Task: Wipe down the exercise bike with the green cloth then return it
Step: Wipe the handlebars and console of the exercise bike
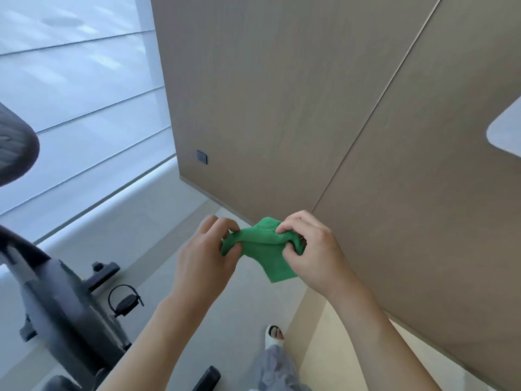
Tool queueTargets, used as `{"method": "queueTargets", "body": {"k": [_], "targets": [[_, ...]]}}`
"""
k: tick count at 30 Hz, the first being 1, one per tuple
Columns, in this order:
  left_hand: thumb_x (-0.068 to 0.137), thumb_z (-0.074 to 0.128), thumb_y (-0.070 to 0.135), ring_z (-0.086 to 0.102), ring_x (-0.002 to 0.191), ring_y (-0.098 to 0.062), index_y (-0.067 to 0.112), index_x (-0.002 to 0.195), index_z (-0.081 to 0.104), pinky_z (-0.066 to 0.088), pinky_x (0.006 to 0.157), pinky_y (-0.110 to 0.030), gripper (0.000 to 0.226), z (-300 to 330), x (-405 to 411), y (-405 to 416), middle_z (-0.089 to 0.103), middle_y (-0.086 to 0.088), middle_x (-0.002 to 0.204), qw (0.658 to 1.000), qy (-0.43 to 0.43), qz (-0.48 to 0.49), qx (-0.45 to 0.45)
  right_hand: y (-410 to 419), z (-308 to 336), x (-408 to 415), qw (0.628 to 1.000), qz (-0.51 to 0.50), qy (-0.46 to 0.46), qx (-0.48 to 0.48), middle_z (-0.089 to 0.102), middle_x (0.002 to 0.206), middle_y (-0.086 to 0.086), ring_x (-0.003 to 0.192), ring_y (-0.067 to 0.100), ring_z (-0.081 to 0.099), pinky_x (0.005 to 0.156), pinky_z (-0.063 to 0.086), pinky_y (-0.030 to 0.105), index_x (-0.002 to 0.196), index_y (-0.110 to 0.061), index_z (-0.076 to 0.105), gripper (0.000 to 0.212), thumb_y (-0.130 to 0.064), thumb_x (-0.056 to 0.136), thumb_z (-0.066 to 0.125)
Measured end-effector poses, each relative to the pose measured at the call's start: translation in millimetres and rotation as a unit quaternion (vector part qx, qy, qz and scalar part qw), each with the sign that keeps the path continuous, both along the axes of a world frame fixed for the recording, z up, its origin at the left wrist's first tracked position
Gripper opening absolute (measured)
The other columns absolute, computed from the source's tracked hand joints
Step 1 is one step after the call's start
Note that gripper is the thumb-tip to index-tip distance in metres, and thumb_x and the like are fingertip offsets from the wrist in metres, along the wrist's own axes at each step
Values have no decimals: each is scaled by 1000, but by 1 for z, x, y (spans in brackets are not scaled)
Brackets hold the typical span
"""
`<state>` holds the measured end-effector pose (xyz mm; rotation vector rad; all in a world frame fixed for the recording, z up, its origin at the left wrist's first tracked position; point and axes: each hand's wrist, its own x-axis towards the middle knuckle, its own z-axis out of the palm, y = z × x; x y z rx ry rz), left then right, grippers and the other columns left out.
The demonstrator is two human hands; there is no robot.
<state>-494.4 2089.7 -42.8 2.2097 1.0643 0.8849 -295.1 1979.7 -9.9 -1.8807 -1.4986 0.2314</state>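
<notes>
A: Where's the green cloth (263, 245)?

B: Centre frame, bunched between the left hand (205, 249) and right hand (308, 249), fingers of both pinching it.

A: And the exercise bike (64, 311)?

B: Lower left, untouched. Can't tell whether wiping is done.

We see a tan wood-panel wall (296, 103) with a small dark switch plate (202, 157) low on it, beside a white pleated window blind (79, 88). Pale floor (158, 266) below, and a foot in a white sandal (274, 335) with grey trousers (277, 368).
</notes>
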Motion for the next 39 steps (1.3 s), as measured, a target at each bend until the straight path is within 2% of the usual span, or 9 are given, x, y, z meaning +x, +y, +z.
{"method": "queueTargets", "body": {"k": [4, 10, 13, 16, 22, 27, 31, 36, 39], "targets": [[89, 79, 19, 60, 71, -12, 32, 103, 62, 55, 60, -36, 25, -3, 28, 24, 55, 17, 98, 999, -19, 35, 10, 47, -9, 44, 996, 73, 47, -3, 64, 110, -16, 94, 15, 65, 74, 46, 18, 102, -26, 72, 40, 7, 79, 67], [96, 66, 26, 61, 77, -15, 30, 105, 53, 56, 66, -44, 16, 4, 67, 51, 57, 14, 101, 993, 29, 113, 2, 125, -6, 102, 983, 175, 60, 16, 64, 107, -17, 102, 13, 65, 80, 44, 15, 104, -25, 71, 36, 2, 81, 64], [99, 56, 38, 62, 59, -7, 40, 102, 40, 53, 57, -39, 16, 11, 78, 55, 69, 12, 84, 982, 41, 183, -38, 164, -4, 107, 969, 233, 79, 26, 64, 103, -14, 94, 16, 64, 76, 50, 25, 101, -25, 69, 35, 4, 82, 69], [96, 47, 48, 58, 54, -10, 39, 98, 33, 46, 49, -37, 17, 17, 79, 52, 64, 6, 67, 970, 39, 235, -51, 192, -2, 102, 948, 298, 101, 35, 65, 102, -8, 92, 18, 64, 79, 55, 35, 103, -23, 70, 38, 8, 81, 71], [91, 60, 35, 51, 56, -15, 30, 92, 45, 48, 52, -41, 15, 23, 55, 51, 58, 3, 72, 946, -70, 296, -109, 239, 3, 80, 912, 392, 111, 52, 68, 113, -8, 103, 14, 67, 86, 56, 27, 111, -20, 75, 40, 9, 83, 75], [85, 75, 34, 55, 56, -11, 28, 94, 54, 49, 49, -26, 24, 32, 24, 53, 63, 5, 79, 934, -86, 343, -59, 280, 11, 46, 881, 455, 110, 67, 68, 112, -13, 102, 13, 67, 85, 56, 22, 110, -22, 76, 44, 11, 80, 75], [80, 74, 32, 62, 78, -20, 31, 99, 59, 53, 63, -28, 24, 42, -7, 65, 62, 10, 92, 924, -58, 378, 15, 311, 17, 14, 858, 496, 106, 86, 68, 111, -12, 104, 15, 68, 85, 57, 25, 110, -19, 76, 46, 14, 79, 74], [72, 83, 8, 61, 92, -9, 25, 108, 66, 46, 74, -11, 43, 48, -51, 94, 56, 13, 105, 897, -33, 433, 86, 351, 27, -39, 835, 532, 89, 110, 67, 114, -9, 106, 12, 66, 88, 51, 15, 112, -18, 76, 49, 18, 78, 72], [69, 86, 0, 61, 95, -12, 21, 111, 69, 50, 74, -17, 50, 55, -79, 116, 55, 7, 109, 882, -34, 453, 129, 376, 39, -70, 829, 538, 78, 130, 67, 116, -8, 107, 10, 65, 88, 47, 11, 113, -18, 75, 50, 18, 80, 70]]}}
